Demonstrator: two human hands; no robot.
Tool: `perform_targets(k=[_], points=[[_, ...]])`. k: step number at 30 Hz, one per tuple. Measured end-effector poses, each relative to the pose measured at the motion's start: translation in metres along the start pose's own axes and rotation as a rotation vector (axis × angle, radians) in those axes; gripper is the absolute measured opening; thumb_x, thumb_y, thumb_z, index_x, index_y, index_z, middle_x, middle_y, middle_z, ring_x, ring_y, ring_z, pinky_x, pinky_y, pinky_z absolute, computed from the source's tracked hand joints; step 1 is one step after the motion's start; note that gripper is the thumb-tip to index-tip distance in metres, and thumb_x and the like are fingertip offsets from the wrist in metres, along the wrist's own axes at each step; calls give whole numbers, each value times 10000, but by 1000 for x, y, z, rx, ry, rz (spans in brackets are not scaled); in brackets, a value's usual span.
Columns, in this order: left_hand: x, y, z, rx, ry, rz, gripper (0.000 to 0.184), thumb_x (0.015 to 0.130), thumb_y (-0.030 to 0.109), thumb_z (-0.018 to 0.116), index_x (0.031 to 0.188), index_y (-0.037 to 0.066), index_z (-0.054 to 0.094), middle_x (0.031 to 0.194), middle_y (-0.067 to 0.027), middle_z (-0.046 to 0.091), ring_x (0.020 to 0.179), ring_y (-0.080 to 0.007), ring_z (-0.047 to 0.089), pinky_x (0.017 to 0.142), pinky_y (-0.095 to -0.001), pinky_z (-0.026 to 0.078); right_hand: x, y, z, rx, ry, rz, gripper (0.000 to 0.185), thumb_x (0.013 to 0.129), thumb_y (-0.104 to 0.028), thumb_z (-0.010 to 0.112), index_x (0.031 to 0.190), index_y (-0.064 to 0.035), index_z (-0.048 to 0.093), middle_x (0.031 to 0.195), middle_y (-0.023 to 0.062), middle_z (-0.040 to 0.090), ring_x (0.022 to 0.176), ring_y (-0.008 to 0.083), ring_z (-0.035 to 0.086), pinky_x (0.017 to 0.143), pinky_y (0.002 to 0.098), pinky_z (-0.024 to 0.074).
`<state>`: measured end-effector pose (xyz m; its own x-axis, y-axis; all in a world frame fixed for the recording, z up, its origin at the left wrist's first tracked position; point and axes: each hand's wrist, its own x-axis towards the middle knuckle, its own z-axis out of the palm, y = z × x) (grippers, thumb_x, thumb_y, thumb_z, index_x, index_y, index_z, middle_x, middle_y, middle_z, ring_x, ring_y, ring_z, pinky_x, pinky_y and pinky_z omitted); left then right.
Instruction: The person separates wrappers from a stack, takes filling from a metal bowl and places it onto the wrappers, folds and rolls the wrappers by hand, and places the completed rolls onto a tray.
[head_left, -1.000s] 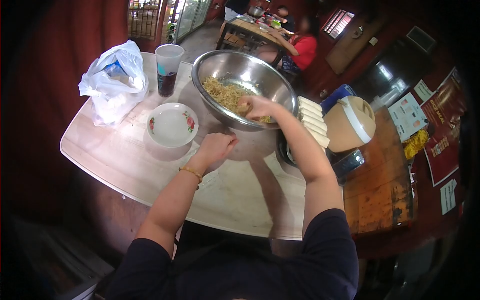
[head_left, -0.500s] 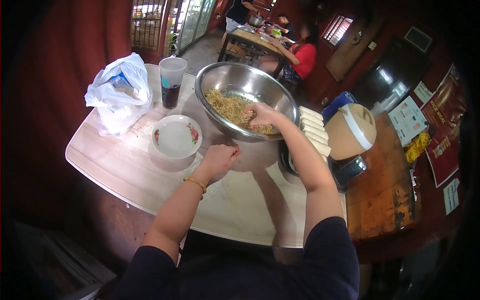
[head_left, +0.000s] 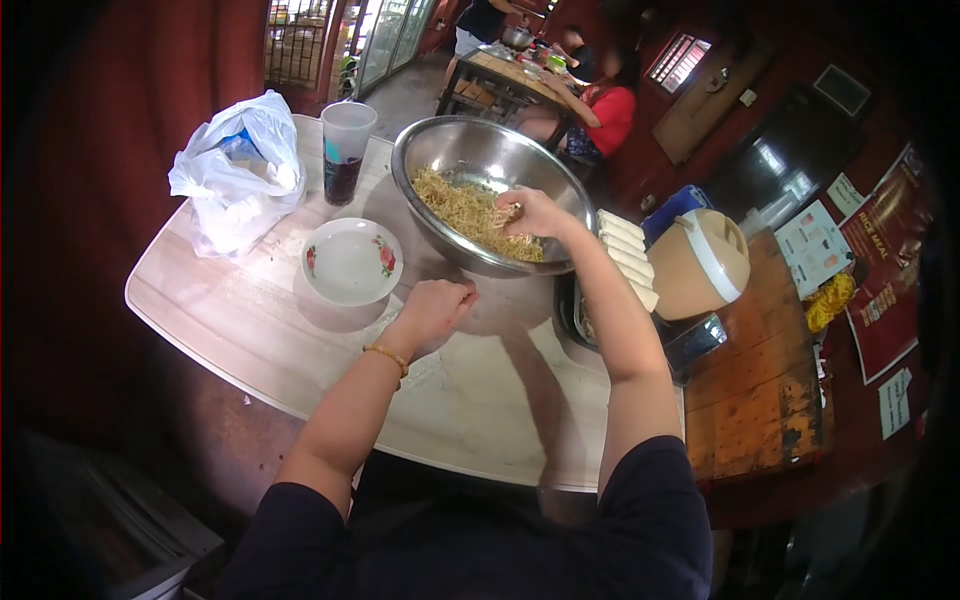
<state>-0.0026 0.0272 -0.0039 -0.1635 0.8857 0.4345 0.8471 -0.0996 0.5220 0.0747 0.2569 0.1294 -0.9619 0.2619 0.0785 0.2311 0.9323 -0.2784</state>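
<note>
Beside a round, white, rose-patterned bowl (head_left: 350, 265), the left hand (head_left: 436, 308) curls; I cannot tell its grip. In a wide silver metal bowl (head_left: 535, 168), the right hand (head_left: 540, 214) grasps tan stringy shreds (head_left: 453, 205); a loose pinch could spill some.

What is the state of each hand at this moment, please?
Left hand: loosely closed, nothing visible in it.
Right hand: fingers curled at the shredded food in the metal bowl; whether they grip any cannot be told.
</note>
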Motion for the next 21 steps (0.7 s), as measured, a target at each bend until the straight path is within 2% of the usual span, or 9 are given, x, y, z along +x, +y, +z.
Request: perform_targets(k=[2, 5, 7, 9, 11, 13, 15, 18, 21], points=[[0, 1, 2, -3, -11, 3, 269, 944, 309, 520, 857, 86, 642, 768, -168, 668, 760, -374, 654, 670, -500, 503, -3, 5, 3, 52, -36, 11, 490, 628, -127, 807, 1090, -21, 681, 1018, 190, 697, 902, 294, 688, 839, 374, 529], [0, -3, 6, -6, -9, -1, 269, 942, 315, 519, 875, 87, 647, 770, -171, 668, 764, -377, 654, 677, -500, 503, 0, 8, 4, 7, 9, -53, 466, 640, -126, 830, 1065, -25, 668, 1059, 141, 666, 902, 240, 676, 810, 336, 528], [-1, -5, 3, -11, -21, 11, 270, 942, 318, 518, 889, 88, 650, 773, -172, 669, 768, -378, 655, 681, -500, 503, -2, 9, 9, 56, -88, 60, 450, 643, -111, 823, 1054, -22, 665, 1048, 129, 664, 892, 211, 673, 791, 328, 530], [-1, -3, 3, -31, -18, 13, 273, 941, 327, 519, 917, 88, 649, 779, -180, 669, 773, -381, 653, 691, -499, 504, -1, 9, 3, 26, -90, 81, 459, 640, -96, 829, 1061, -29, 660, 1019, 103, 659, 909, 191, 649, 798, 328, 522], [-2, 1, 1, -43, -7, 4, 274, 939, 328, 522, 918, 87, 650, 779, -184, 667, 774, -383, 652, 693, -500, 502, -5, 7, -14, -47, 43, -152, 469, 638, -84, 832, 1072, -48, 657, 981, 83, 648, 919, 178, 629, 811, 322, 514], [-1, 2, 0, -56, -5, -2, 275, 936, 330, 525, 920, 86, 651, 779, -189, 665, 776, -386, 650, 696, -502, 501, -18, -15, -40, -11, 17, -81, 466, 654, -68, 818, 1091, -70, 654, 976, 75, 636, 922, 192, 619, 823, 319, 509], [-2, 0, 2, -42, 38, 14, 278, 936, 336, 527, 945, 91, 659, 784, -191, 664, 782, -391, 648, 700, -506, 498, -33, -24, -57, 22, 98, -225, 447, 673, -50, 799, 1095, -84, 655, 998, 75, 620, 949, 206, 610, 834, 320, 501], [1, -20, 18, -29, 35, 31, 299, 932, 363, 538, 959, 85, 644, 801, -192, 668, 799, -399, 644, 710, -506, 498, -81, -72, -82, -47, 95, -233, 435, 697, -27, 780, 1109, -87, 655, 1049, 70, 601, 959, 210, 607, 841, 328, 500], [3, -20, 12, -11, -5, -47, 311, 927, 361, 546, 967, 70, 649, 822, -191, 673, 812, -399, 646, 721, -499, 502, -124, -94, -75, -8, 32, -244, 431, 696, -26, 771, 1108, -88, 662, 1062, 85, 585, 971, 215, 602, 827, 343, 504]])
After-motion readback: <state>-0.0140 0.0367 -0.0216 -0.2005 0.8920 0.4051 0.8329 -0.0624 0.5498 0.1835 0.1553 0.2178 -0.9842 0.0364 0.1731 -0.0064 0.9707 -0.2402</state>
